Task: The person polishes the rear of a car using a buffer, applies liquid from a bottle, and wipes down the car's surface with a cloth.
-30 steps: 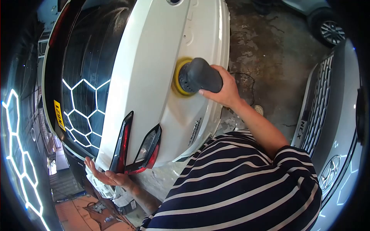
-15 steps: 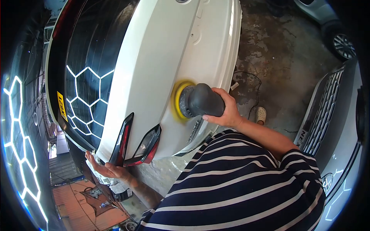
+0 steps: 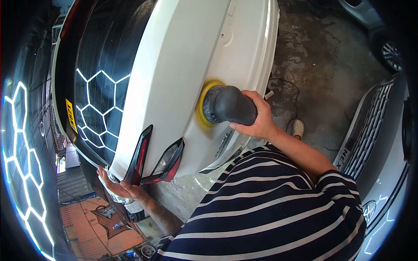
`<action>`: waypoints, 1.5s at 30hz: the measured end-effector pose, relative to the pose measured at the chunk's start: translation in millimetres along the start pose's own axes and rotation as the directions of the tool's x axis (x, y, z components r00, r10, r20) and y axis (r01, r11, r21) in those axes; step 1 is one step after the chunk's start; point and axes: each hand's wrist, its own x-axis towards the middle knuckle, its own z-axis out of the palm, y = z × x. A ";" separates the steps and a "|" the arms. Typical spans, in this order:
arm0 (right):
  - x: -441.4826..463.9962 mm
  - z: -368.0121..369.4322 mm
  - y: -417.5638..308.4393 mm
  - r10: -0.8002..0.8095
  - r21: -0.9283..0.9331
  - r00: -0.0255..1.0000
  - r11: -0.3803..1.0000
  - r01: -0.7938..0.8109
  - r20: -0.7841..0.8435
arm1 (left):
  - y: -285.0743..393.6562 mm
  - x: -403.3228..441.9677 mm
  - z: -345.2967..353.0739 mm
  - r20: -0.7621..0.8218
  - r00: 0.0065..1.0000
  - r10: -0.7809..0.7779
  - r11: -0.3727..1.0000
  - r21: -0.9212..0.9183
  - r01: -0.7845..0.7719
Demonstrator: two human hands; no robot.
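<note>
My right hand [image 3: 261, 119] is wrapped round the dark body of a polisher [image 3: 237, 104]. Its yellow pad [image 3: 206, 102], blurred at the rim, lies against the white rear panel [image 3: 235, 65] of a car. At the car's corner is my left hand [image 3: 119, 187], fingers stretched out and holding nothing. It is beside the lower end of the red and black tail light [image 3: 140, 156]; whether it touches the car I cannot tell. A second lamp section [image 3: 167, 161] sits between that light and the polisher.
A cable [image 3: 296, 93] runs over the stained floor [image 3: 300, 52]. Another car's front grille [image 3: 370, 124] stands close on the right. The dark rear window [image 3: 102, 56] reflects hexagonal lights. Orange corrugated sheeting [image 3: 85, 222] shows at lower left.
The polisher has shifted slightly up and to the right in view, still against the panel. My left hand stays open near the tail light. The whole view has tilted a little.
</note>
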 end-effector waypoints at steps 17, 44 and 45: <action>-0.7 2.5 -1.0 0.057 0.072 0.998 0.996 -0.057 0.010 | 1.5 1.1 1.2 -0.033 0.999 0.016 1.000 -0.010 -0.017; -4.1 5.4 -0.4 0.059 0.046 0.998 0.997 -0.058 -0.009 | 0.6 1.0 0.6 -0.027 0.999 0.035 0.999 -0.006 -0.035; -3.7 5.0 -0.8 0.063 0.040 0.998 0.997 -0.063 -0.017 | 0.1 0.8 0.4 -0.027 0.999 0.035 0.999 -0.007 -0.035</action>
